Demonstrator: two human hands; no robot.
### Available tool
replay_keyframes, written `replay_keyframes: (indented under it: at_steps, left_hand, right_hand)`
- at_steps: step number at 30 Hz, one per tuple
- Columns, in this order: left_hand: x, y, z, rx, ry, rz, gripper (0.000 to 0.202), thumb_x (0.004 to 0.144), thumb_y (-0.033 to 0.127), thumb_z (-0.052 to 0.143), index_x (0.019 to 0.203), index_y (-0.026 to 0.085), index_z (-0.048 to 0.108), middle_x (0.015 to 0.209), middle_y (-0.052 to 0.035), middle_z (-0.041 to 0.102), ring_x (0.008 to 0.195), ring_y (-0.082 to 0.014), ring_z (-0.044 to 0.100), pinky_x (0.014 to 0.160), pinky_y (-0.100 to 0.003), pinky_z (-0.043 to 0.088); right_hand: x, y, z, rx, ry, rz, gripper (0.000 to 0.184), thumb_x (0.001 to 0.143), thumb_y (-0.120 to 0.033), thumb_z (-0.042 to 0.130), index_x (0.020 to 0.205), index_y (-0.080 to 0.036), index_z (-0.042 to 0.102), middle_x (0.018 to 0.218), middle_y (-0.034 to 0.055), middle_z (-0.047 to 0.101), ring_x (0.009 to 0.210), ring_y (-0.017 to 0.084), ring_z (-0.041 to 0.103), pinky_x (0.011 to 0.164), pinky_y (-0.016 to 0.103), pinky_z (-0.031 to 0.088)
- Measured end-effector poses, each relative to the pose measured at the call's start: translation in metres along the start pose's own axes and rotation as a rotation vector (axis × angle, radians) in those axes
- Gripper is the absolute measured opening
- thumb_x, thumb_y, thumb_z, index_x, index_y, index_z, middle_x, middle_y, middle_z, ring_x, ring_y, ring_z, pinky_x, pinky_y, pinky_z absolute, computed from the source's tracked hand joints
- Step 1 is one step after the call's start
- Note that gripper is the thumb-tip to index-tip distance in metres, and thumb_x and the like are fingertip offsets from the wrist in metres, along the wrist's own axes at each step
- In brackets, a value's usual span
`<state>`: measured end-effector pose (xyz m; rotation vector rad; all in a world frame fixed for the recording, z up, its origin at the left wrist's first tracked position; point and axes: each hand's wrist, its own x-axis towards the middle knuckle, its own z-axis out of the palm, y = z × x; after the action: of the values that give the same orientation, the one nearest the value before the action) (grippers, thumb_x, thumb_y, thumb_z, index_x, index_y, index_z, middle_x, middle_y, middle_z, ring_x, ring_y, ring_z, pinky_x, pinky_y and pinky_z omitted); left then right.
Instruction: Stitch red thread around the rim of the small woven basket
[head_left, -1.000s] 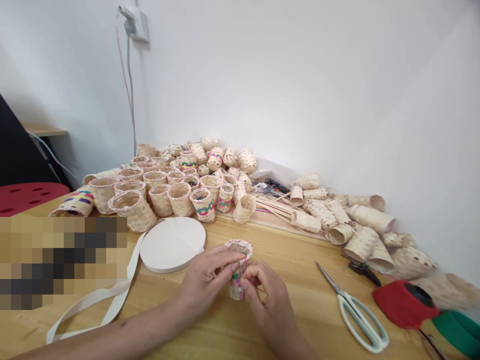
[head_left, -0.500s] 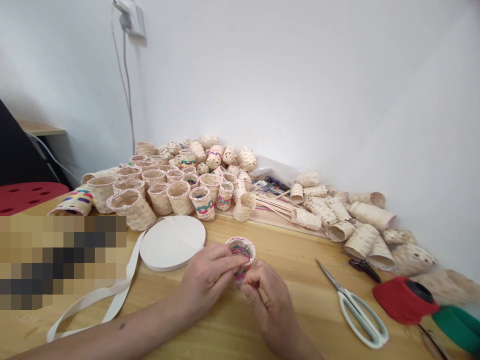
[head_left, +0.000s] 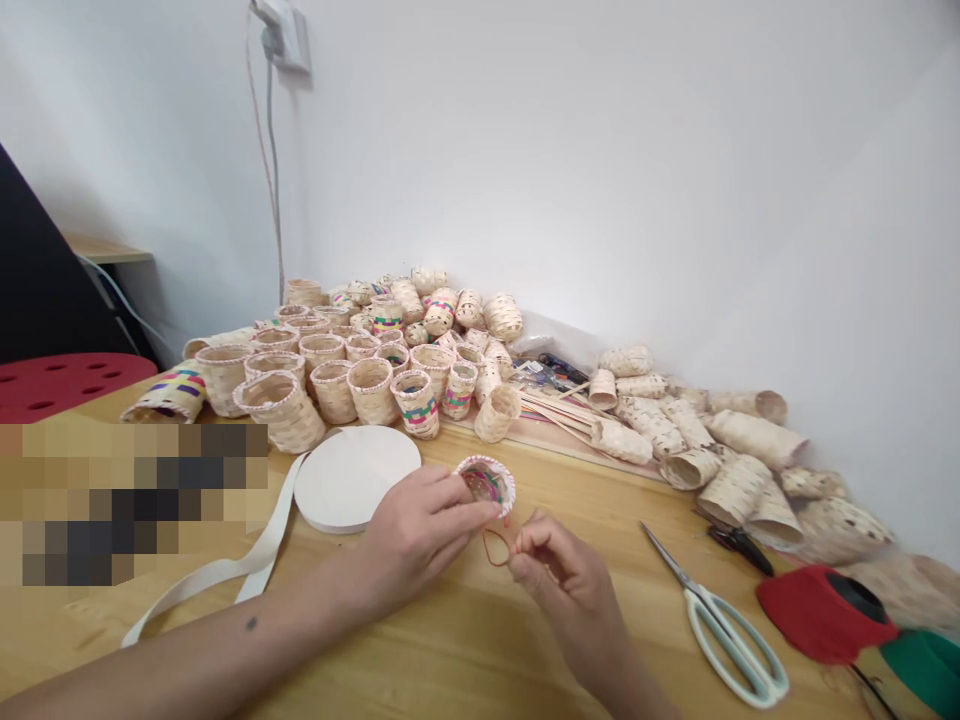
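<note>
My left hand [head_left: 427, 525] is closed on a small woven basket [head_left: 487, 482], its fingers along the near side of the rim. The basket tilts so that its mouth faces me; pink-and-white binding wraps the rim, and coloured bands show inside. Just right of it, my right hand [head_left: 559, 575] pinches a thin red thread [head_left: 495, 556]. That thread hangs in a small loop between the basket rim and my fingertips. Whether a needle sits in the pinch is hidden.
A white ribbon roll [head_left: 358, 478] lies left, its loose tail trailing forward. Scissors [head_left: 716, 625] lie right, near a red thread spool [head_left: 821, 612] and a green one [head_left: 926, 665]. Finished-rim baskets [head_left: 373, 390] crowd the back left; unrimmed woven tubes [head_left: 739, 480] pile at back right.
My right hand has drawn away from the basket, and a loop of red thread now shows between them. The basket has tipped its mouth more toward me. The whole view has shifted slightly.
</note>
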<state>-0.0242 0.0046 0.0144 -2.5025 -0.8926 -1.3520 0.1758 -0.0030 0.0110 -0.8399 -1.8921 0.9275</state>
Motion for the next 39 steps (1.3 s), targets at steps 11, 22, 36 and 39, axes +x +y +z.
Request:
replay_keyframes:
  at_steps: [11,22,36,39]
  left_hand:
    - [0.002,-0.005,-0.002,-0.26,-0.093,-0.334,0.02,0.092,0.028,0.052,0.093,0.018,0.069,0.078,-0.0035,0.066,0.072,-0.0141,0.058,0.063,-0.022,0.043]
    - [0.005,0.005,-0.005,-0.514,-0.24,-0.428,0.016,0.088,0.022,0.056,0.091,0.02,0.072,0.078,-0.0014,0.067,0.072,-0.0124,0.06,0.065,-0.02,0.042]
    - [0.012,0.012,-0.014,-0.619,-0.413,-0.345,0.018,0.089,0.02,0.053,0.089,0.018,0.07,0.082,-0.0028,0.066,0.074,-0.012,0.059,0.069,-0.02,0.042]
    - [0.014,0.011,-0.018,-0.69,-0.497,-0.366,0.019,0.091,0.023,0.051,0.09,0.017,0.07,0.082,-0.0033,0.064,0.075,-0.0125,0.059,0.069,-0.02,0.042]
  right_hand:
    - [0.006,0.002,-0.004,0.205,-0.042,0.17,0.019,0.082,-0.036,0.063,0.075,-0.018,0.063,0.067,-0.0017,0.052,0.06,0.011,0.047,0.056,0.022,0.039]
    - [0.006,0.005,-0.019,0.442,-0.03,0.149,0.016,0.085,-0.034,0.062,0.08,-0.019,0.061,0.079,-0.0003,0.055,0.062,0.01,0.055,0.061,0.025,0.044]
    - [0.002,-0.005,-0.009,0.769,-0.093,0.308,0.023,0.088,-0.04,0.058,0.079,-0.018,0.056,0.064,-0.001,0.058,0.054,0.009,0.049,0.047,0.018,0.037]
    - [0.002,-0.005,-0.008,0.786,-0.083,0.351,0.025,0.087,-0.039,0.06,0.077,-0.017,0.054,0.06,-0.0028,0.057,0.046,0.007,0.046,0.045,0.018,0.035]
